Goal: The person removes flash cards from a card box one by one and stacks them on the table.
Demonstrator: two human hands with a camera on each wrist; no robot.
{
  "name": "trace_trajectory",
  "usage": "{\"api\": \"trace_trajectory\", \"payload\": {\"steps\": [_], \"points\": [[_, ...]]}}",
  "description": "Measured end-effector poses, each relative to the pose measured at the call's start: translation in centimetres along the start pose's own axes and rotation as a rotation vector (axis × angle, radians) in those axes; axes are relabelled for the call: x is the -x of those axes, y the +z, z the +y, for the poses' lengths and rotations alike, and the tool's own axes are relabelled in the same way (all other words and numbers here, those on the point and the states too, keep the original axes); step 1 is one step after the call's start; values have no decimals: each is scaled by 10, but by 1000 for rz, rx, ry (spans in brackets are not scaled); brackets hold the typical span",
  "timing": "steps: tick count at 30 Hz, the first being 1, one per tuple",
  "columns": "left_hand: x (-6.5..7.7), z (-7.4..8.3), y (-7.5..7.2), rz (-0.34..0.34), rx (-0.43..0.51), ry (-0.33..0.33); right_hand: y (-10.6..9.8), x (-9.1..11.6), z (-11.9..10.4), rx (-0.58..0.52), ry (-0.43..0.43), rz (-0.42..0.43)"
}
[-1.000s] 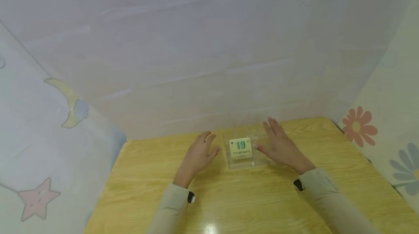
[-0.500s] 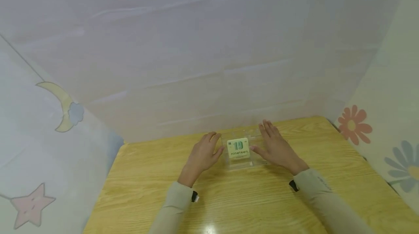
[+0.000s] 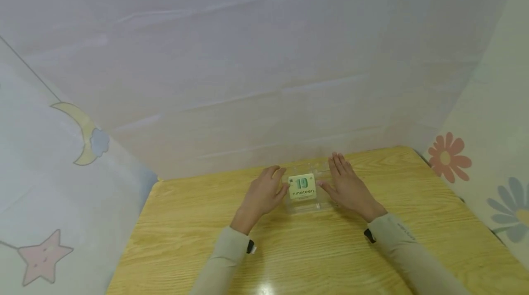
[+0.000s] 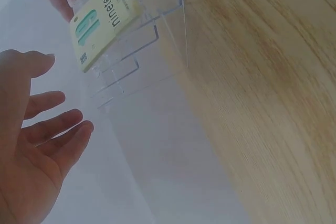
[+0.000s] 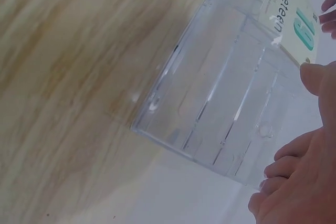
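Observation:
A pale yellow card (image 3: 302, 186) printed "19" and "nineteen" leans in a clear plastic tiered stand (image 5: 218, 90). In the head view my left hand (image 3: 264, 192) is at the stand's left side, thumb near the card's left edge. The left wrist view shows its fingers (image 4: 55, 129) loosely bent and apart from the card, with nothing held. My right hand (image 3: 350, 190) lies over the stand's right part with fingers extended. Its thumb (image 5: 313, 77) is at the card's right edge; whether it presses there I cannot tell.
The stand is near the back edge of a wooden table (image 3: 297, 251). Behind the table rises a pale fabric backdrop (image 3: 248, 79). Side walls bear a printed moon (image 3: 82, 130), a star (image 3: 45, 257) and flowers (image 3: 449, 157).
My left hand has moved right, closer to the card. The right hand has shifted slightly left and its fingers have drawn together. The camera view has shifted a little.

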State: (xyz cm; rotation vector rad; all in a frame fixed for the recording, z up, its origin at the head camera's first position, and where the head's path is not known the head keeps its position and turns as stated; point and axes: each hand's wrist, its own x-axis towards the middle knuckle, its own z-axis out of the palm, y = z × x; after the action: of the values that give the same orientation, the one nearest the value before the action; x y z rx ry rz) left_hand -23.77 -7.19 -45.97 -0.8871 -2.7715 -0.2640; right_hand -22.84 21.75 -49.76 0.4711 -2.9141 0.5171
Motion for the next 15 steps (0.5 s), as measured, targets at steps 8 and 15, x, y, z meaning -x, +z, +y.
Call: {"api": "trace_trajectory", "payload": {"steps": [8, 15], "points": [[-4, 5, 4, -1, -52, 32, 4, 0, -1, 30, 8, 24], [-6, 10, 6, 1, -66, 51, 4, -1, -5, 83, -1, 44]]}}
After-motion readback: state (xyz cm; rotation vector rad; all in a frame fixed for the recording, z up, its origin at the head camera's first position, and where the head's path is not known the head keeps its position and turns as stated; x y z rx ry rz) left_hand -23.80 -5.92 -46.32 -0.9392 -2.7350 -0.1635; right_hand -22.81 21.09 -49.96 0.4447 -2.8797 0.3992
